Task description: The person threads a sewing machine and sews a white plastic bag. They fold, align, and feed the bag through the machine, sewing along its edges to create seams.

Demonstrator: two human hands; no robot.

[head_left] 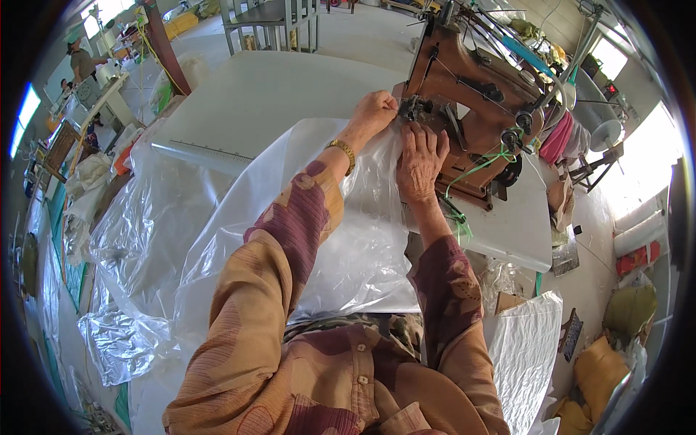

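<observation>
A brown industrial sewing machine [471,87] stands on the pale worktable [290,80], its needle and presser foot area [415,109] right at my fingertips. A sheet of clear plastic [370,239] runs from under the foot back over the table's near edge and across my lap. My left hand [375,114], with a gold-coloured bracelet at the wrist, is closed in a pinch on the plastic sheet's edge just left of the foot. On the near side of the foot, my right hand [420,159] lies on the sheet with fingers stretched out. Green thread [475,170] hangs from the machine.
More crumpled clear plastic [138,254] spreads down the left side. A folded white woven sheet [525,355] is at my lower right, beside yellow cloth [600,370] on the floor. Beyond the table stand a grey metal chair [272,22] and, far left, another person [81,58].
</observation>
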